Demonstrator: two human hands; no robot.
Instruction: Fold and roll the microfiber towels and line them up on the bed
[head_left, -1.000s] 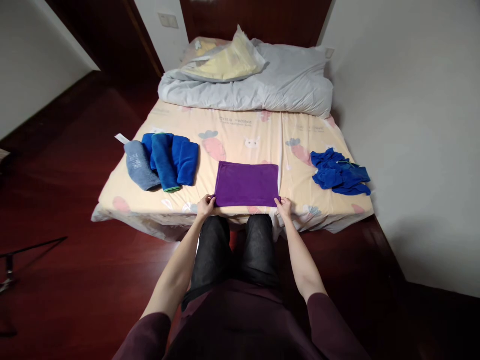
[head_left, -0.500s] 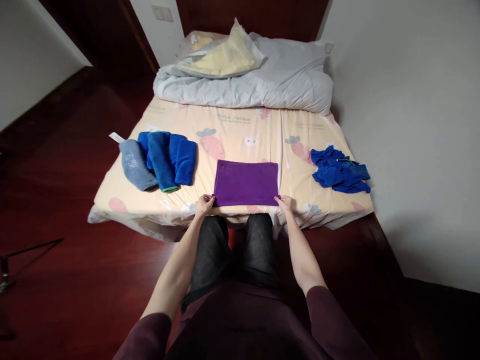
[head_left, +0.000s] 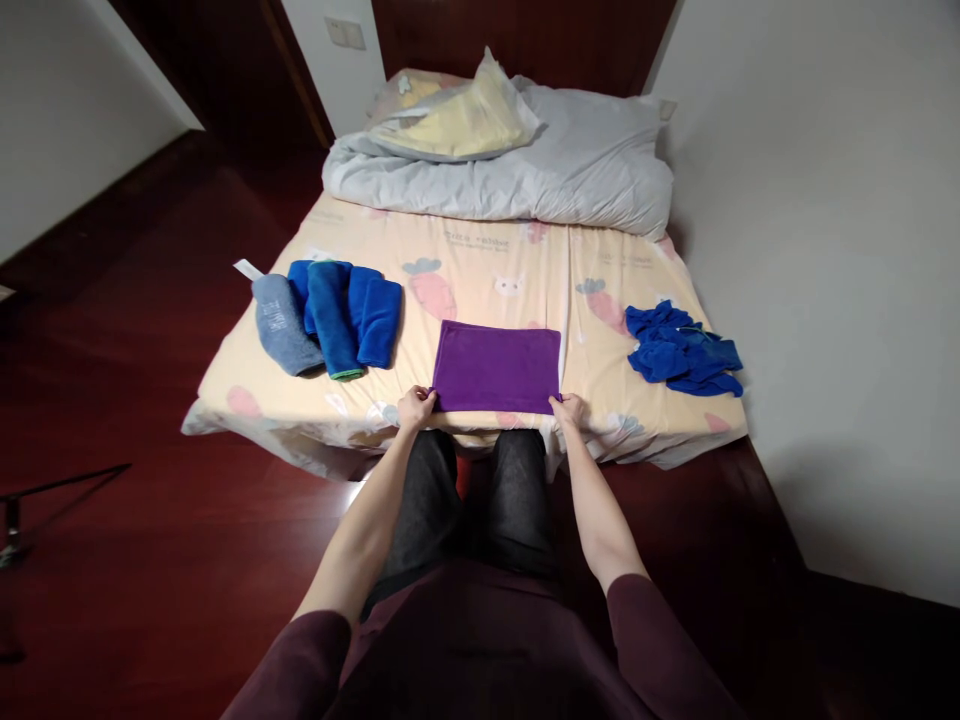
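A purple cloth (head_left: 496,368) lies flat as a rectangle near the front edge of the bed. Its near left corner is pinched in my left hand (head_left: 417,407). My right hand (head_left: 568,409) grips the near right corner between thumb and fingers. To the left are rolled or folded blue cloths (head_left: 379,322), with a grey-blue one (head_left: 286,325) beside them that has a white tag. On the right, a crumpled pile of blue cloth (head_left: 682,350) rests on the bed.
The bed (head_left: 495,260) has a yellow sheet with carrot prints. At its far end lie a rolled grey quilt (head_left: 592,150) and a yellow item in clear plastic (head_left: 469,120). A wall (head_left: 825,250) stands close on the right. A thin black stand shows at the lower left.
The view has shifted slightly, so the bed's contents appear a little farther right. Both hands still hold the purple cloth's near corners, and the cloth looks the same.
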